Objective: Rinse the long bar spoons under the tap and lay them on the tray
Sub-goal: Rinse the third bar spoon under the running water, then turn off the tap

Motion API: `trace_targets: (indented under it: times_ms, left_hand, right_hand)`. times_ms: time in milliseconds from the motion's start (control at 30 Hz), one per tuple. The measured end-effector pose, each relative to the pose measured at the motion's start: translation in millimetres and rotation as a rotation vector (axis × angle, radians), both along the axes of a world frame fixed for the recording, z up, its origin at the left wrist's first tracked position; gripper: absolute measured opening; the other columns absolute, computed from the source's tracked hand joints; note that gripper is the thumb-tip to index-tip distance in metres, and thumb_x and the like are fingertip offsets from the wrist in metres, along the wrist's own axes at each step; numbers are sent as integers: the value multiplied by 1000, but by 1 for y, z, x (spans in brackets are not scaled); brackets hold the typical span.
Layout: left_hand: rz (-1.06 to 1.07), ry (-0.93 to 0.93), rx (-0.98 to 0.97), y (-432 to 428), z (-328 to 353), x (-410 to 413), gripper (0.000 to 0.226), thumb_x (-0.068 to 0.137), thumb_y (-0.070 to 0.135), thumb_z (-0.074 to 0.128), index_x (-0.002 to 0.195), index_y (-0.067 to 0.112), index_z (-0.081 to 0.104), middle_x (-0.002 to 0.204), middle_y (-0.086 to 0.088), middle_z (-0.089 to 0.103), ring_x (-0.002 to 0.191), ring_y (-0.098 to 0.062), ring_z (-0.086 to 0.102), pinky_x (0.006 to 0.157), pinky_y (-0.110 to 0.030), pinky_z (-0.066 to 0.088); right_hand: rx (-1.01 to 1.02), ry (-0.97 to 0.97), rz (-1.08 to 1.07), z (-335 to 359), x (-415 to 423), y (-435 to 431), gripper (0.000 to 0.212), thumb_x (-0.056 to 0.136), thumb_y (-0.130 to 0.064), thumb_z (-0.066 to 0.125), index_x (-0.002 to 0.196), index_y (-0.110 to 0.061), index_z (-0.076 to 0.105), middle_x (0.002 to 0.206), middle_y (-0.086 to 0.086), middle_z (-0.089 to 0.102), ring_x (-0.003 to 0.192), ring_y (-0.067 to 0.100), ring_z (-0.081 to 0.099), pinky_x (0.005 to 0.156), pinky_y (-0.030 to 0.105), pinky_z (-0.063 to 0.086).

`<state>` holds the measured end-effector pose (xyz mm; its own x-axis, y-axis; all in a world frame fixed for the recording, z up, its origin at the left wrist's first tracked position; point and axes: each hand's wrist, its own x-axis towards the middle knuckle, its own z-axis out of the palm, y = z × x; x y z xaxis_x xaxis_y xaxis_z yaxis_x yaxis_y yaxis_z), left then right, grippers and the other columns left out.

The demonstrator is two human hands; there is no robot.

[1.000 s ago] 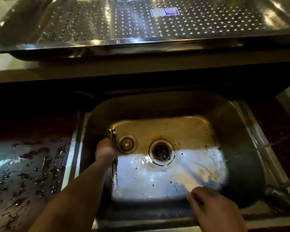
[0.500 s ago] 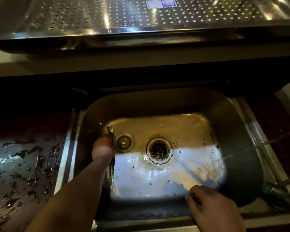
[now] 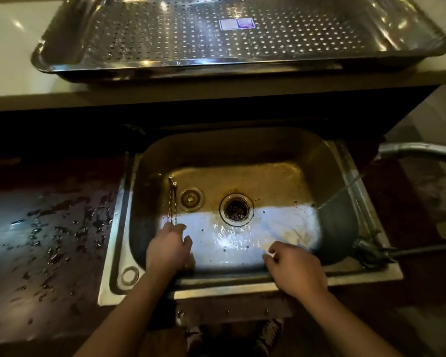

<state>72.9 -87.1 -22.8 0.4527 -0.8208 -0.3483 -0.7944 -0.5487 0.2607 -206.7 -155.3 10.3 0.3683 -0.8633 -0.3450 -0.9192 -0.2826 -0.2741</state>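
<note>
Two bar spoons (image 3: pixel 172 199) gripped in my left hand (image 3: pixel 169 249), bowls hidden; right hand (image 3: pixel 294 270) loose, empty; tray (image 3: pixel 165 70) sticker (image 3: pixel 237 23) unreadable.

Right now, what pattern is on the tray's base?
The tray is shiny steel, perforated with rows of small holes; head view.

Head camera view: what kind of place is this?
Probably a bar or kitchen wash-up station: a steel sink with water streaming in, a perforated steel tray on the counter behind it, and twisted bar spoons in the left hand.
</note>
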Motion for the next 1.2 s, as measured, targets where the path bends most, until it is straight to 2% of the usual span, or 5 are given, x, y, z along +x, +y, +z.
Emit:
trace_targets:
  times_ms: [567,767,900,1000,1200]
  left_hand:
    - [-96,-164,-99,61,31,-39,52,88,54,31,131,32,52,129,-2,58,112,-25,57,88,-45,45]
    - [-138,-177,-106,63,37,-41,55,88,54,33,137,31,44,138,-8,50,125,-27,49,101,-49,37]
    - [-116,-159,-77,63,43,-45,55,85,53,36,134,32,49,138,-8,51,124,-28,50,91,-46,43]
    - [-101,-129,-55,63,46,-45,55,86,54,36,136,34,47,143,-6,47,130,-26,46,93,-47,42]
    - [-173,-91,26,59,53,-47,50,93,51,38,141,38,37,154,1,30,140,-21,30,99,-44,41]
  right_hand:
    - [43,-69,-42,0,-3,-2,31,93,-50,53,109,-28,67,103,0,74,95,24,68,68,29,44]
    - [133,-471,-290,22,-29,-8,12,94,-21,65,92,-13,75,88,3,75,82,19,68,76,33,55]
    - [284,-1005,-838,48,-46,-11,9,94,-2,64,89,-2,71,70,12,72,64,23,65,60,28,57]
    - [183,-1336,-1097,68,-61,-17,8,97,-7,61,94,-2,67,64,7,72,55,15,68,52,23,57]
    - [113,-1739,-1348,87,-63,-19,19,106,-15,45,122,-8,54,94,21,71,75,26,73,62,31,59]
